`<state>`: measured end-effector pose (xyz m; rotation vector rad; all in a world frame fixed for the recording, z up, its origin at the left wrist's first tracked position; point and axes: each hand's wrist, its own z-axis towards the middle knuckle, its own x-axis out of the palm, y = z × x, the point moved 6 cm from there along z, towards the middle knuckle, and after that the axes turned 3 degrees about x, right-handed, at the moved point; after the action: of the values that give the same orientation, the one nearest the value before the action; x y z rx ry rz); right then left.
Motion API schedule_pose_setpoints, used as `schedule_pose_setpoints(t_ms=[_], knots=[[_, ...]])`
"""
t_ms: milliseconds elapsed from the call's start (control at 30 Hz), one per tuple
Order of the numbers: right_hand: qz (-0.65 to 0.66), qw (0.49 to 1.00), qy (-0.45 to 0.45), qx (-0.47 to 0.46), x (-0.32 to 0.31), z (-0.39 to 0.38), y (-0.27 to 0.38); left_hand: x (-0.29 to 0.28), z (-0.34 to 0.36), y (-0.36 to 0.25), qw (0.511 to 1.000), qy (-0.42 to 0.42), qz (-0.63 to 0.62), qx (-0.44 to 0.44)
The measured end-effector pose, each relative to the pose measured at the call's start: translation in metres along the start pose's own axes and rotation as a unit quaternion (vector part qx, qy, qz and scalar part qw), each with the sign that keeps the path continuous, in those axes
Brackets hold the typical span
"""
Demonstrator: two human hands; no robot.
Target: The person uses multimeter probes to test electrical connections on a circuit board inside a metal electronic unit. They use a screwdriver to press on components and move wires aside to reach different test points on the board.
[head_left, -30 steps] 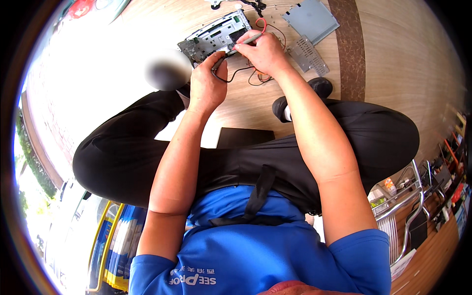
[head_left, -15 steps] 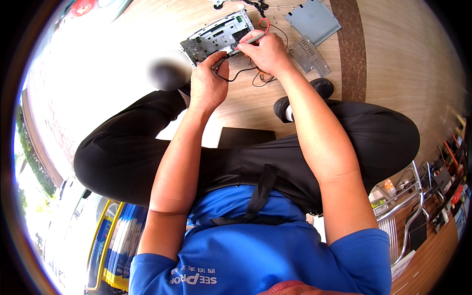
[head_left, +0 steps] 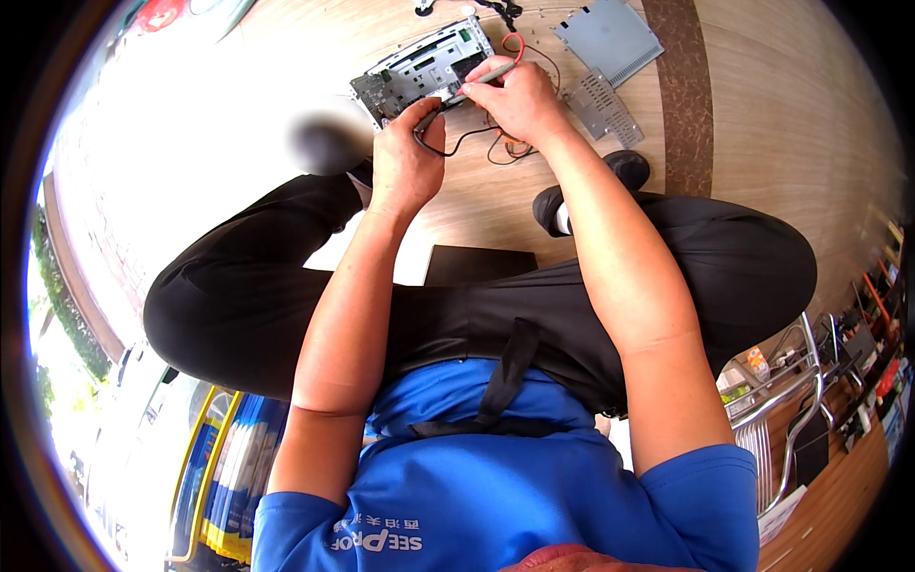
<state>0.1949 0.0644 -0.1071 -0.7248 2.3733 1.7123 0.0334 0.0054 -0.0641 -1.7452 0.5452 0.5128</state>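
Note:
An opened metal electronic unit with a bared circuit board at its left lies tilted on the floor in front of me. My right hand pinches a grey test probe with a red lead, its tip pointing down-left at the unit's near edge. Between the fingers of my left hand is a second, dark probe, whose black lead loops to the right. Both hands are close together at the unit's near side. My fingers hide the exact contact points of the tips.
A grey metal cover and a perforated metal plate lie to the right of the unit. Beyond it are black parts. A dark flat panel lies by my legs. A chrome-framed rack stands at the right.
Hardly anything differs. The whole view shifts very slightly, while both hands keep their probes at the same place on the unit.

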Motion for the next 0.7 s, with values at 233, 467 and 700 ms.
schedule_pose_setpoints(t_ms=[233, 467, 700], knots=[[0.0, 1.0, -0.005, -0.006, 0.0003, 0.0, -0.0003, 0.0, -0.0002, 0.0008, 1.0, 0.003, -0.001, -0.001], [0.01, 1.0, -0.005, -0.008, 0.0008, 0.0005, -0.0023, -0.0038, -0.0002, -0.003, 1.0, -0.004, 0.001, -0.004], [0.003, 1.0, -0.002, -0.005, 0.0002, 0.0005, -0.001, -0.0043, 0.0004, -0.0014, 1.0, -0.007, 0.008, -0.004]])
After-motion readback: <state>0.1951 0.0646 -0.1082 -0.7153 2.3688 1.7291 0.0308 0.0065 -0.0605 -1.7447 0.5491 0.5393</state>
